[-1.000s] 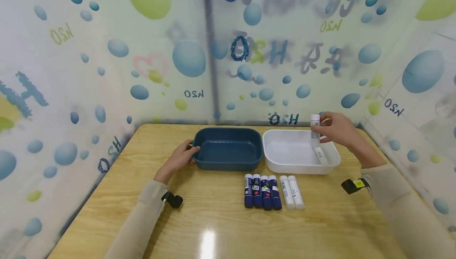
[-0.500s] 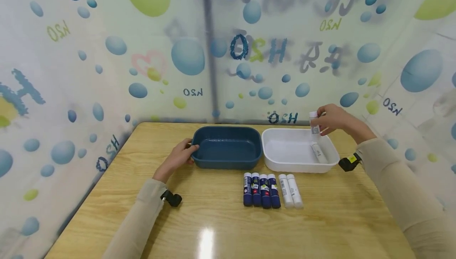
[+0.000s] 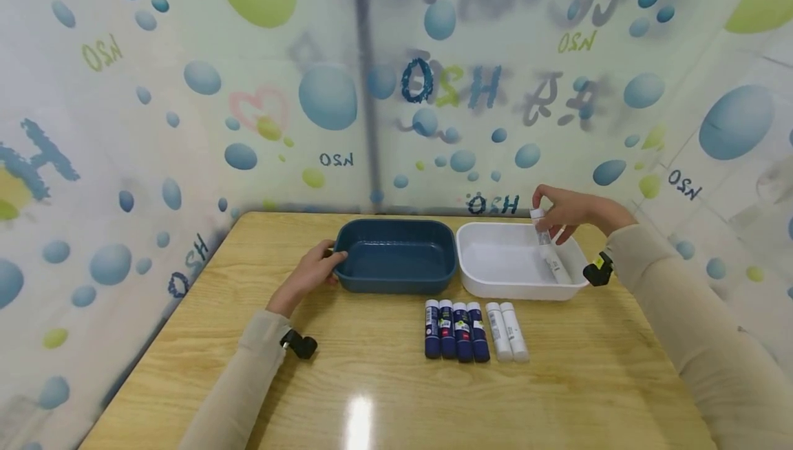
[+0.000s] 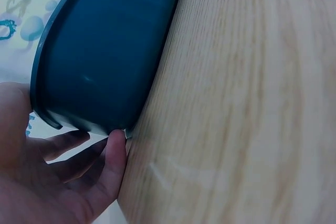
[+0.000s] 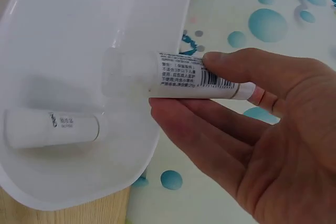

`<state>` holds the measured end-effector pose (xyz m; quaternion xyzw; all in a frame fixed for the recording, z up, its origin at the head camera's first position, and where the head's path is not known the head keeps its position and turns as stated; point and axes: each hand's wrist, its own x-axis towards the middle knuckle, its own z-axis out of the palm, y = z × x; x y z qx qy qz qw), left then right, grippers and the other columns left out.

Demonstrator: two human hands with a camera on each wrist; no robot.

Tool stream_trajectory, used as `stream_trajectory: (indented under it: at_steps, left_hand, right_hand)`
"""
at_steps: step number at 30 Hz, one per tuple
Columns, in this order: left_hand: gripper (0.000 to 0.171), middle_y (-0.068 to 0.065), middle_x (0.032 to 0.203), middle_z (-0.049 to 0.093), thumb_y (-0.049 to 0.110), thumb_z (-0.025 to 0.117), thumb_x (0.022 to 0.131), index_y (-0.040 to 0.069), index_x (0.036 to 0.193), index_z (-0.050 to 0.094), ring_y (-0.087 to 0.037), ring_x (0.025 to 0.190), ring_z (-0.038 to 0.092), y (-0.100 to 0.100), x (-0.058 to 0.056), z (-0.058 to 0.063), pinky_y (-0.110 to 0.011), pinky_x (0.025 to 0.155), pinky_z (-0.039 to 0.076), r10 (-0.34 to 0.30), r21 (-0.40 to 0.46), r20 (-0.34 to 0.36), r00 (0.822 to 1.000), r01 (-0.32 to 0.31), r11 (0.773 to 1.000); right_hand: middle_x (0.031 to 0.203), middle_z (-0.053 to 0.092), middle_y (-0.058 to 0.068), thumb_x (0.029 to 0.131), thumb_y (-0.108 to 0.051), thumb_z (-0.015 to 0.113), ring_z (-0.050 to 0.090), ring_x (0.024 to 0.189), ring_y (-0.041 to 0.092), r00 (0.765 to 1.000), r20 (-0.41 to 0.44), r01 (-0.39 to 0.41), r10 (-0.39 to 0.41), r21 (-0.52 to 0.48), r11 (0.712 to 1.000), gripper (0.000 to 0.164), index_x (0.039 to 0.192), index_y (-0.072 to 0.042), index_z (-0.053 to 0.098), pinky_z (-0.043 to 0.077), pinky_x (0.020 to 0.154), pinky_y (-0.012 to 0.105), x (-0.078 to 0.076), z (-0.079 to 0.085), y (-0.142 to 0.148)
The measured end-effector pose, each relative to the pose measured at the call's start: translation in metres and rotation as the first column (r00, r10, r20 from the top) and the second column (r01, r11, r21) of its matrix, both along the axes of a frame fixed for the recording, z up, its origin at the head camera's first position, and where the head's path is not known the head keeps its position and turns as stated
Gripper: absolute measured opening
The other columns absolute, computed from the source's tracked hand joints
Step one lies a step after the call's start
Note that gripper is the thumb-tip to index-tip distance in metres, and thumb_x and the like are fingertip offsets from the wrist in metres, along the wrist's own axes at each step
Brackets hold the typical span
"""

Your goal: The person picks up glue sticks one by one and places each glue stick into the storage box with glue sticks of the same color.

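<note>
My right hand (image 3: 566, 210) pinches a white glue stick (image 5: 181, 76) between thumb and fingers, its clear end pointing down into the white tray (image 3: 495, 290). Printed text and a barcode show on its label in the right wrist view. Inside that tray a second white glue stick (image 3: 556, 265) lies near the right end. My left hand (image 3: 314, 270) holds the left end of a dark blue tray (image 3: 396, 286), thumb over the rim and fingers against the outer wall (image 4: 100, 77). In front of the trays, several navy glue sticks (image 3: 455, 331) lie beside two white glue sticks (image 3: 506, 331).
The two trays stand side by side at the back of the wooden table (image 3: 347, 381). Behind them rises a pale curtain (image 3: 266, 181) printed with blue and green bubbles, which also closes off both sides.
My right hand has moved slightly left and tilted the glue stick it holds, first rising and then lowering over the white tray. The left hand stays at the blue tray.
</note>
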<state>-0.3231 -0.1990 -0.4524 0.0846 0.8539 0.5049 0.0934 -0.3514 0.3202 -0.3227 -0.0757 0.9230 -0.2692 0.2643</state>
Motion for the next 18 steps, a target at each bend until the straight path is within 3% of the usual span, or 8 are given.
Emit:
stream_trajectory:
  at_steps: [6, 11, 18]
  left_hand:
    - [0.056, -0.031, 0.140, 0.054, 0.032, 0.051, 0.109, 0.002, 0.155, 0.040, -0.024, 0.080, 0.067, -0.001, 0.001, -0.001, -0.037, 0.076, 0.062, -0.003, 0.007, 0.003, 1.000, 0.003, 1.000]
    - [0.055, -0.031, 0.141, 0.055, 0.032, 0.050, 0.109, 0.003, 0.155, 0.040, -0.025, 0.080, 0.067, -0.002, 0.000, -0.001, -0.036, 0.075, 0.062, 0.008, 0.006, 0.009, 1.000, -0.008, 1.000]
    - [0.057, -0.031, 0.140, 0.055, 0.035, 0.052, 0.109, 0.003, 0.155, 0.040, -0.020, 0.077, 0.066, -0.002, 0.000, -0.001, -0.032, 0.073, 0.061, -0.002, 0.005, -0.002, 1.000, 0.002, 1.000]
  right_hand:
    - [0.129, 0.055, 0.025, 0.102, -0.015, 0.064, 0.068, 0.098, 0.026, 0.995, 0.059, -0.083, 0.078, 0.079, 0.993, 0.040, 0.130, -0.003, 0.038, 0.064, 0.081, 0.042, -0.002, -0.004, -0.005]
    - [0.118, 0.061, 0.019, 0.099, -0.016, 0.067, 0.068, 0.096, 0.026, 0.989, 0.098, -0.126, 0.115, 0.107, 0.986, 0.037, 0.122, -0.002, 0.041, 0.064, 0.081, 0.041, -0.004, -0.008, -0.009]
    - [0.109, 0.067, 0.014, 0.099, -0.017, 0.067, 0.067, 0.091, 0.022, 0.985, 0.147, -0.116, 0.093, 0.160, 0.980, 0.038, 0.122, -0.003, 0.041, 0.064, 0.083, 0.040, -0.008, -0.025, -0.003]
